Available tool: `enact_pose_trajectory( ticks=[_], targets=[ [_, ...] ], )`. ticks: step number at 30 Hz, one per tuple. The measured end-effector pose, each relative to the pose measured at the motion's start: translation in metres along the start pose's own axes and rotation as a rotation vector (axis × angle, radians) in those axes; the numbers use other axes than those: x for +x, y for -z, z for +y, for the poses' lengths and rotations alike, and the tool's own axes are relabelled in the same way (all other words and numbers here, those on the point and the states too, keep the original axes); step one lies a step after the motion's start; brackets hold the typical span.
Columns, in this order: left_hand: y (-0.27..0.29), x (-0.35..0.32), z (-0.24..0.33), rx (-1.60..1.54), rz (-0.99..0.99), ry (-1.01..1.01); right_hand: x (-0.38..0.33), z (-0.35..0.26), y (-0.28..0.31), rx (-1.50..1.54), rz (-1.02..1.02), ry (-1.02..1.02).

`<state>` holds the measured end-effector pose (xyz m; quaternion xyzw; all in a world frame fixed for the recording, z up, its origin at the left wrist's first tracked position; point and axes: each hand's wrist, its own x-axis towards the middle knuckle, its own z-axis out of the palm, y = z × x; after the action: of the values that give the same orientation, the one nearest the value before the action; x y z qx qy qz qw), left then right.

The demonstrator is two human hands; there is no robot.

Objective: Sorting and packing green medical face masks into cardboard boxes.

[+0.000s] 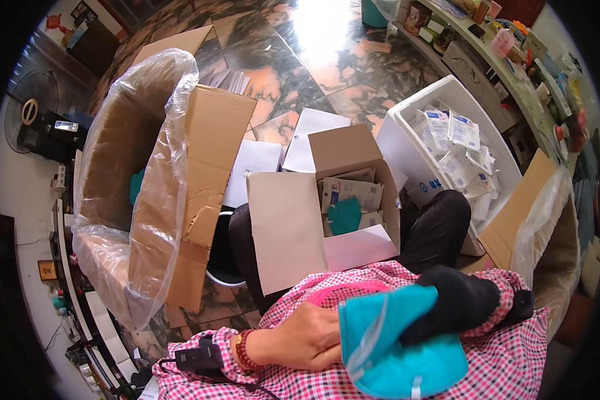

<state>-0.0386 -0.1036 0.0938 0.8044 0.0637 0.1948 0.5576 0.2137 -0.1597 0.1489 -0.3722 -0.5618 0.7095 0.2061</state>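
the big cardboard box [200,173] lined with clear plastic stands at the left, a teal piece low inside it. the white bin [407,143] of sealed packets sits far right. between them, on the lap, the small open carton [293,227] holds packets and another teal mask. nearest, the teal mask [397,340] lies across both hands: the left hand [307,337] is bare and closed on its left edge, the right hand [457,300], in a black glove, is pressed into its top; whether those fingers pinch i cannot tell. it would go best with the edges held flat and the strap untangled.
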Motion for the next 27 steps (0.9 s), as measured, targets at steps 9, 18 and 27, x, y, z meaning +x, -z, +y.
enact_pose_trajectory(
  ticks=[9, 18, 27],
  targets=[
    [0.035, -0.044, -0.017, -0.228, 0.215, 0.459, -0.030, -0.008, 0.005, 0.146, 0.059, 0.027],
    [0.019, 0.035, -0.056, -0.996, 0.594, 0.486, 0.060, 0.083, 0.050, 1.033, 0.543, 0.423],
    [0.000, 0.069, -0.066, -0.927, 0.418, 0.427, 0.064, 0.134, 0.048, 0.219, 0.807, 0.427]
  ],
)
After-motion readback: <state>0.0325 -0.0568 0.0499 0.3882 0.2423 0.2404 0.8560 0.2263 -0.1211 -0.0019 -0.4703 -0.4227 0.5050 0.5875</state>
